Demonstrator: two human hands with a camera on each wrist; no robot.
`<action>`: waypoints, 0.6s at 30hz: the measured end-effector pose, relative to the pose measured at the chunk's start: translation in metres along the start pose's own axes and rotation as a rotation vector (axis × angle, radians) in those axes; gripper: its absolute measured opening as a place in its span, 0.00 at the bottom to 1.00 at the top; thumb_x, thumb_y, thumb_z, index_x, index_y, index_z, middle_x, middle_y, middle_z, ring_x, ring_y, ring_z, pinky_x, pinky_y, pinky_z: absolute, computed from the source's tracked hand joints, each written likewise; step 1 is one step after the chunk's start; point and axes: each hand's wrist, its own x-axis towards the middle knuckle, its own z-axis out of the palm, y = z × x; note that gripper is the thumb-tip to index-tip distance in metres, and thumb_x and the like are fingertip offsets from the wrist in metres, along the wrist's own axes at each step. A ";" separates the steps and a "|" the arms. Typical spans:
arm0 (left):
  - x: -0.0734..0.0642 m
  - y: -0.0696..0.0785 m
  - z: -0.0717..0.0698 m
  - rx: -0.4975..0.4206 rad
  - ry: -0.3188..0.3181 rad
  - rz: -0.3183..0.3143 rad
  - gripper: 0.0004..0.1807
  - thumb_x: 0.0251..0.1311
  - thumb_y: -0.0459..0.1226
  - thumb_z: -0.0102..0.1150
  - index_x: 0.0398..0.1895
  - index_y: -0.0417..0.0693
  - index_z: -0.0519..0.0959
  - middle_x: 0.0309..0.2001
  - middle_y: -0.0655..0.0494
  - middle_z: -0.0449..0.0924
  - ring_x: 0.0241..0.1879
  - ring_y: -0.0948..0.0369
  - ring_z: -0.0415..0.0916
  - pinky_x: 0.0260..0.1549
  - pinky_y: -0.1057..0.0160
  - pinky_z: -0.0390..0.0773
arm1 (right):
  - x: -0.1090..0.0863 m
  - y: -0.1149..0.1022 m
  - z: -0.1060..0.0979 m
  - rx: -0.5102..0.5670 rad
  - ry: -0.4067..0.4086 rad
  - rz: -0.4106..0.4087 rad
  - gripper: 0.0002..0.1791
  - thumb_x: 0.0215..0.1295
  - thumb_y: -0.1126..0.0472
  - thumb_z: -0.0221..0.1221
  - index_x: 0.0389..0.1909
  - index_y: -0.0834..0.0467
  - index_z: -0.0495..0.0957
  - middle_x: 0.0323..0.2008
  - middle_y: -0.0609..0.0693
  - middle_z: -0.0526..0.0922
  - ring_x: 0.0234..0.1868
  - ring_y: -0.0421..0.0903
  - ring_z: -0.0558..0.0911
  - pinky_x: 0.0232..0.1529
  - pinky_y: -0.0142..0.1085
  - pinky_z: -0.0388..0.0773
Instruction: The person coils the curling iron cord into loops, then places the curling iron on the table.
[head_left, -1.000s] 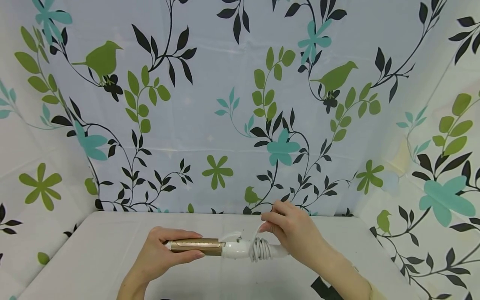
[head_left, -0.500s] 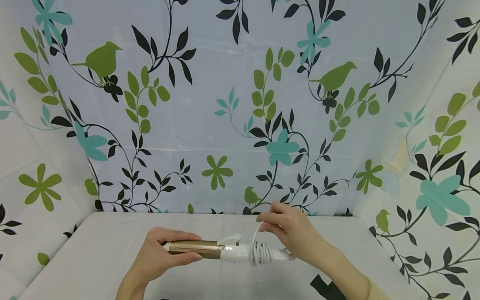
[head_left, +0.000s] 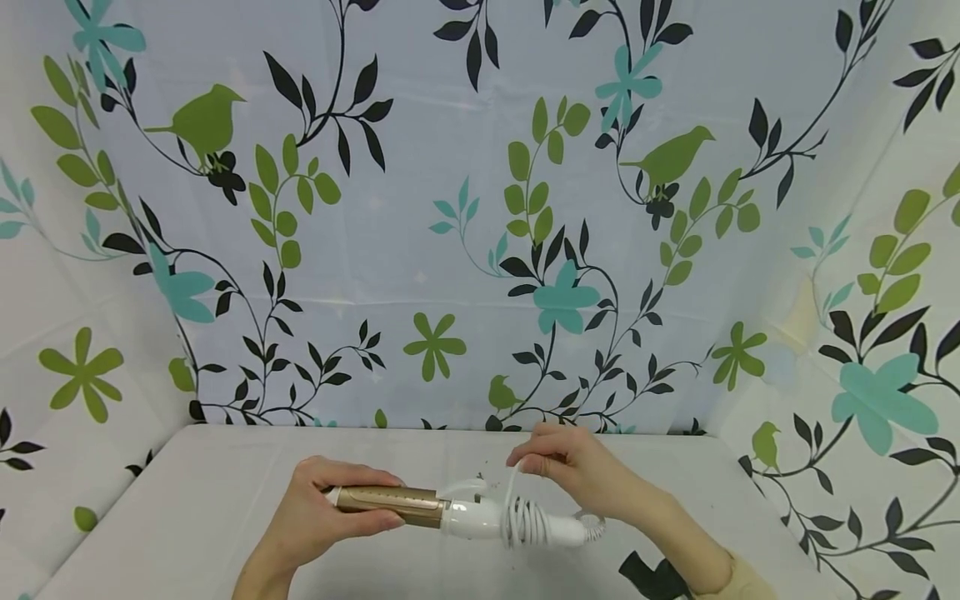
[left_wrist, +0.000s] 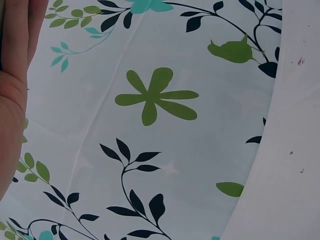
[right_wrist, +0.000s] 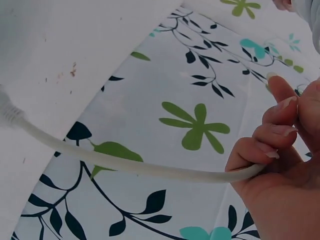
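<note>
A curling iron [head_left: 390, 504] with a gold barrel and a white handle lies crosswise in the head view, its right end a little lower. My left hand [head_left: 311, 512] grips the barrel end between thumb and fingers; in the left wrist view only part of that hand [left_wrist: 12, 95] shows at the edge. Several loops of white cord [head_left: 527, 523] wrap the handle. Above them, my right hand [head_left: 573, 467] pinches a raised length of cord. The right wrist view shows the cord [right_wrist: 150, 170] running from the handle's end into that hand's curled fingers [right_wrist: 250, 152].
A white table [head_left: 172, 508] lies beneath, with small dark specks near its back. Cloth [head_left: 375, 275] printed with birds, leaves and flowers hangs behind and at both sides. A black flat piece [head_left: 651, 575] lies at the front right, by the right forearm.
My right hand has moved slightly down and left, still pinching the cord. The iron's handle end has dipped, and its tip and cord base now show. My left hand has barely moved.
</note>
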 end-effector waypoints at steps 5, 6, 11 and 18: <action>0.000 0.000 0.000 0.023 0.019 -0.006 0.23 0.36 0.16 0.74 0.39 0.40 0.87 0.34 0.55 0.89 0.27 0.68 0.83 0.17 0.66 0.79 | 0.001 0.009 0.002 0.098 -0.049 0.099 0.09 0.71 0.56 0.60 0.40 0.56 0.86 0.23 0.42 0.75 0.25 0.33 0.69 0.24 0.27 0.68; 0.000 0.001 0.000 0.033 0.024 -0.015 0.22 0.37 0.16 0.75 0.39 0.41 0.87 0.34 0.56 0.89 0.27 0.68 0.83 0.18 0.66 0.79 | 0.001 0.011 0.003 0.115 -0.053 0.124 0.09 0.71 0.56 0.60 0.39 0.56 0.86 0.23 0.42 0.76 0.25 0.33 0.70 0.24 0.28 0.68; 0.001 0.003 0.000 0.075 0.046 -0.062 0.21 0.37 0.18 0.76 0.38 0.42 0.88 0.33 0.58 0.89 0.26 0.68 0.83 0.18 0.66 0.79 | 0.000 0.020 0.004 0.146 -0.066 0.165 0.11 0.73 0.55 0.58 0.42 0.54 0.86 0.27 0.42 0.76 0.28 0.35 0.70 0.30 0.29 0.72; 0.002 0.003 0.000 0.074 0.062 -0.048 0.22 0.36 0.17 0.75 0.37 0.42 0.88 0.34 0.58 0.89 0.27 0.67 0.84 0.19 0.66 0.79 | -0.001 0.030 0.008 0.302 -0.015 0.277 0.09 0.69 0.56 0.62 0.40 0.58 0.85 0.27 0.48 0.79 0.26 0.37 0.73 0.26 0.29 0.73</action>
